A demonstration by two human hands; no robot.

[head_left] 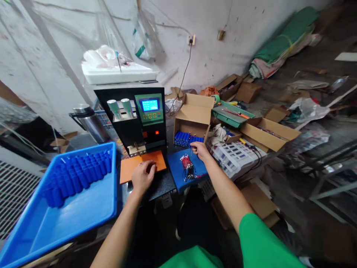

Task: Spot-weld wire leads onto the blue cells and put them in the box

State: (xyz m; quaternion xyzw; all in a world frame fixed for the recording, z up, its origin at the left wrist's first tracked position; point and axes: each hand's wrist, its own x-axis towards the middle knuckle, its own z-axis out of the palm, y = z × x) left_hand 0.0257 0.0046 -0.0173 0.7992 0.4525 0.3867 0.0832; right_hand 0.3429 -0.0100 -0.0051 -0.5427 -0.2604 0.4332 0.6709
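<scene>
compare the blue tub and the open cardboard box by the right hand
The tub is blue and larger; the box is brown and smaller. The tub sits left of the machine, the box right of it. The box has a raised flap; the tub shows no lid. Both hold blue cylinders.

Left hand (142, 176): ours lies over the flat orange board (129, 167).
Right hand (200, 149): we hold it just before the open brown cardboard box (196, 108) of blue cylinders (182, 137).
Flat blue mat (176, 169): carries red and black wires (187, 163).
Black boxy machine (126, 130): shows us a lit blue screen (150, 105).
Blue plastic tray (87, 212): holds upright blue cylinders (79, 175) at our left.
</scene>
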